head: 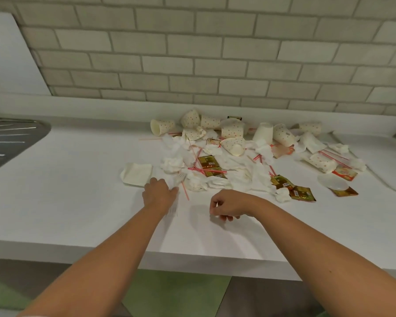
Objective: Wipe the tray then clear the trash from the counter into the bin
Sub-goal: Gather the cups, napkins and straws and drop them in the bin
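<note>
Crumpled napkins [173,164], light and soft, are being pinched by the left hand [159,193]; the right hand [229,205] is being curled loosely, seemingly empty.

Crumpled napkins [217,165], dotted cups [232,129] and straws [206,169] litter the white counter [78,202].

Sink [14,143] cut by left edge. Tray [384,170] runs off right edge. Right hand [229,205] curled, fingertips hidden; grip contents can't tell. Wrapper [212,164] print too blurry.

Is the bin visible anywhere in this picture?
No, only the counter with cups, napkins and wrappers, the brick wall and the floor show.
</note>
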Demonstrator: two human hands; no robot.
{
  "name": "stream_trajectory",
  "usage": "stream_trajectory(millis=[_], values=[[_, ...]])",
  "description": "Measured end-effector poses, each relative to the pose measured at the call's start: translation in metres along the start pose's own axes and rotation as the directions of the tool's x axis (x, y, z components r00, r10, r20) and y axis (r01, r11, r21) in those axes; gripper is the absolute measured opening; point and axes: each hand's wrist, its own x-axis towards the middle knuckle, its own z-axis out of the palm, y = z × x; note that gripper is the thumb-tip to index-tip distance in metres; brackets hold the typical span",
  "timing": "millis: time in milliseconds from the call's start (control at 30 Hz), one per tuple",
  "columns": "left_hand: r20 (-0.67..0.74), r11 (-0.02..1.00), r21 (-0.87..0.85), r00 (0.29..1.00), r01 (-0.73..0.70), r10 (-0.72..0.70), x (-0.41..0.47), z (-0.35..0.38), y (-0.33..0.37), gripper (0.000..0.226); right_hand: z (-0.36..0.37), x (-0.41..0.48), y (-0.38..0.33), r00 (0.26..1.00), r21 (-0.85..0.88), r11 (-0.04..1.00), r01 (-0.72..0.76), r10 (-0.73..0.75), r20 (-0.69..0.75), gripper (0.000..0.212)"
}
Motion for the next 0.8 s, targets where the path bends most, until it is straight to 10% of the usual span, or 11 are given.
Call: stream_trajectory(millis=[433,800], values=[[0.246,0.991,-0.047,0.960,-0.123,0.131,0.018,0.000,0.017,0.020,-0.001,0.013,-0.003,0.998,0.008,0.998,-0.067,0.067,0.001,0.013],[0.432,0.741,-0.639,0.893,0.207,0.123,0.035,-0.053,-0.021,0.025,0.024,0.060,-0.060,0.927,-0.203,0.956,0.214,-0.264,-0.267,0.024]])
